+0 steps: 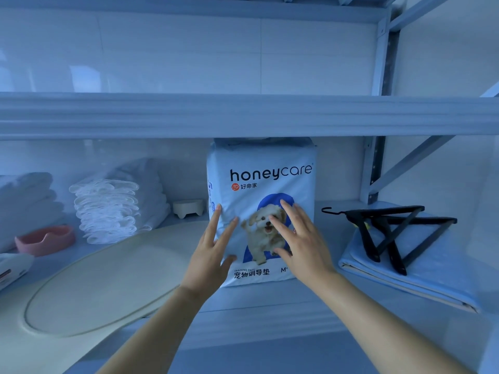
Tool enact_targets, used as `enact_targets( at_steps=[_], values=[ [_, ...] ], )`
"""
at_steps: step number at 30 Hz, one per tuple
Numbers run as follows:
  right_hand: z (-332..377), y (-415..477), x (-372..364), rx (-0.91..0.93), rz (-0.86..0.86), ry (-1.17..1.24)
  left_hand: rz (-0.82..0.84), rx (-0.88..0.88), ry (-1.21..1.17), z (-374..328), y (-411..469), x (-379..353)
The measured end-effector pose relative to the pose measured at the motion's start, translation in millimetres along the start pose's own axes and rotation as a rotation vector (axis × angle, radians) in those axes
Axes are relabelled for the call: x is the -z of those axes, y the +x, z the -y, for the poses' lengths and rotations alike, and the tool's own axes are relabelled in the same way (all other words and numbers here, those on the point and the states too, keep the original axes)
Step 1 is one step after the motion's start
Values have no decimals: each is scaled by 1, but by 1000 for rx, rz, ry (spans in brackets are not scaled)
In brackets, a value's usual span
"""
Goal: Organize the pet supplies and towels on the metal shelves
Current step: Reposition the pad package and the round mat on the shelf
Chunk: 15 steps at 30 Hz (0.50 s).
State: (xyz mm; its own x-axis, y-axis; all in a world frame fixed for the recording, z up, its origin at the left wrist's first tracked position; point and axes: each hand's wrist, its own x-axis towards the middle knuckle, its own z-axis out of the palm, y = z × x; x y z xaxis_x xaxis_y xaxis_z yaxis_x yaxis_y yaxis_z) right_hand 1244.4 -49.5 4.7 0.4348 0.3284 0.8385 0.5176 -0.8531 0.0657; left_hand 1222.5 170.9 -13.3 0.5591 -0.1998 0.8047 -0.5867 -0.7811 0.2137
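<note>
Presently, head view, the only one supplied. Item in hand: pack of training pads [260, 211], upright on the middle shelf deck [270, 300], printed face outward, top tucked just under the upper shelf beam [243, 114], standing between the oval cream mat [108, 279] and the folded blue towel [432, 265]. Left hand [213, 255]: fingers straight and spread, laid flat on the lower left of the pack front near its edge, grasping nothing. Right hand [299, 238]: likewise flat and splayed over the dog picture, grasping nothing. Step judged: seating the pack back and square on the deck. To do well: press low and evenly with both palms, for a slide rather than a tip; keep the top clear of the beam; stop short of the small cream footed bowl [189, 207] behind and to the left; leave the label facing out. Count, left to right: one white object [13, 265] at the frame edge, kind unclear; one stack of folded white towels [27, 195]; one pink bowl [46, 240]; one stack of scalloped white pads [105, 211], pieces too many to number, more folded white cloth behind; one mat; one footed bowl; one pack; black hangers [391, 233], at least two, overlapped, exact number unclear, lying on the one blue towel.
</note>
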Motion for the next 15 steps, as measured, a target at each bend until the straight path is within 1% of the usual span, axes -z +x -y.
enact_targets(
  at_steps=[3,6,10,13,15],
  values=[
    [-6,-1,-3,11,15,21,12,1,10,-11,6,-14],
    [-11,-2,-7,11,38,41,29,44,35,-22,14,-21],
    [-7,-1,-9,20,0,97,11,113,79,-24,12,-12],
    [8,3,-9,43,-34,164,83,195,123,-13,-3,7],
    [21,5,-13,54,-38,183,154,210,154,-4,-16,21]
  ],
)
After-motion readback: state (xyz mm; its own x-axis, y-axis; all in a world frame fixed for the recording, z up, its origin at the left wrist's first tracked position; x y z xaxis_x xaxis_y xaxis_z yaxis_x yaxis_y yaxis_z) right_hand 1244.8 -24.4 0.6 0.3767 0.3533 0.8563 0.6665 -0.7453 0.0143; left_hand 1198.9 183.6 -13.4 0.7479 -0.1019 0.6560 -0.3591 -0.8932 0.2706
